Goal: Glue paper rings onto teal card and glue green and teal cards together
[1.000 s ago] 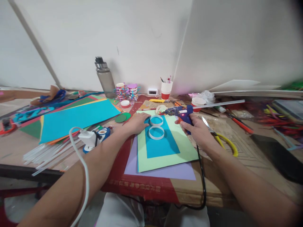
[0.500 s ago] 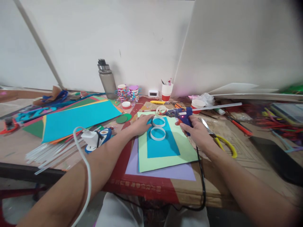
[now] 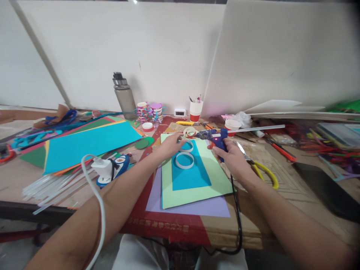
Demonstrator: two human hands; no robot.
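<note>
Right hand [image 3: 232, 155]: I am grasping blue glue gun [image 3: 218, 139] | Left hand [image 3: 170, 146]: reaching beside far white ring [image 3: 187, 150], grip not discernible | Near white ring [image 3: 185, 167]: resting on blue sheet [image 3: 192, 180]

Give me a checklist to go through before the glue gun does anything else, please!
1. Glue gun gripped: ok, the right hand has it.
2. Glue stick loaded: ok, it sticks out of the back.
3. Nozzle hot: cannot tell; a red light glows, but heat doesn't show.
4. Fingers well away from the nozzle: not ok, I'd say; the left hand is close to its tip.
5. Nearer white ring lying on the blue sheet: ok.
6. Black cord all on the table: not ok, it hangs over the edge.
</note>
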